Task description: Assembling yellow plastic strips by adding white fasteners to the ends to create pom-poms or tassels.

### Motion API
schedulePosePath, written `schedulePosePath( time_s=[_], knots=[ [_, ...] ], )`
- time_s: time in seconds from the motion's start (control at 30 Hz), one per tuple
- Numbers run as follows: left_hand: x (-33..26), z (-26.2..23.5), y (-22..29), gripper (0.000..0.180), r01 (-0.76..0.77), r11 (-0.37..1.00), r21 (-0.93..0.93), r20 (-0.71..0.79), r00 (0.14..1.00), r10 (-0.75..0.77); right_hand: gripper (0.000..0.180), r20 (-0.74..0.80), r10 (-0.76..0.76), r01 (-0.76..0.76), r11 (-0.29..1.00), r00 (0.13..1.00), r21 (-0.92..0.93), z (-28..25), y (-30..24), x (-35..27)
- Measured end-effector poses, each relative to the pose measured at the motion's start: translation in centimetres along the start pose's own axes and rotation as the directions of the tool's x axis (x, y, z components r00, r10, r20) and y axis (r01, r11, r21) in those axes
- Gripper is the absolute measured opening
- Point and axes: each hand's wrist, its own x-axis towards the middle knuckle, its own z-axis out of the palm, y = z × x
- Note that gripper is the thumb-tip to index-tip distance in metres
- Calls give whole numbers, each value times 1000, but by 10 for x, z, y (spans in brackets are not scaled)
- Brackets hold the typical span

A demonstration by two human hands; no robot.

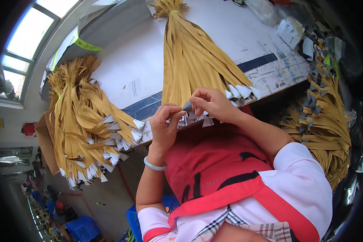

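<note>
Right hand (pixel 211 105) clamped, thumb and finger, on grey cone tip (pixel 187 106) at desk's front edge; left hand (pixel 165 121) has fingertips drawn in right beside it, can't tell if gripping. Writing: dark marks on yellow-green tape (pixel 87 45) near desk's left edge, small print on desk's (pixel 125 60) white covering, faint pale characters on red apron (pixel 213 177). Covering scuffed toward front right corner, dark blue bands on it. Tied tan strap bundle (pixel 189 52) runs from back edge to front edge, white ends at front; second bundle (pixel 70 109) hangs over left front corner; grey-tipped pile (pixel 324 137) beyond right edge. Room: window (pixel 20 56) left, blue crate (pixel 83 228) on floor.
</note>
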Motion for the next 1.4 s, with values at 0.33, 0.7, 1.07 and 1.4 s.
schedulePosePath(
  time_s=[0.33, 0.7, 1.07, 1.4],
  knots=[
    [3, -108, -15, 13, 53, 997, -53, -629, 774, -74, 17, -315, -191, 166, 981, 930, -105, -55, 0, 13],
    [42, -141, -4, 7, -197, 926, -321, -809, 566, -160, 19, 428, -189, 467, 410, 884, -783, 26, 45, 38],
    [-33, -15, -39, 12, 151, 988, 6, -133, 980, -149, 26, 362, -144, 376, 570, 921, -730, 21, 41, 29],
    [0, -16, -11, 17, -24, 970, -243, -38, 999, 15, 13, 208, 36, -40, 999, 977, 16, 9, -20, 40]
  ],
)
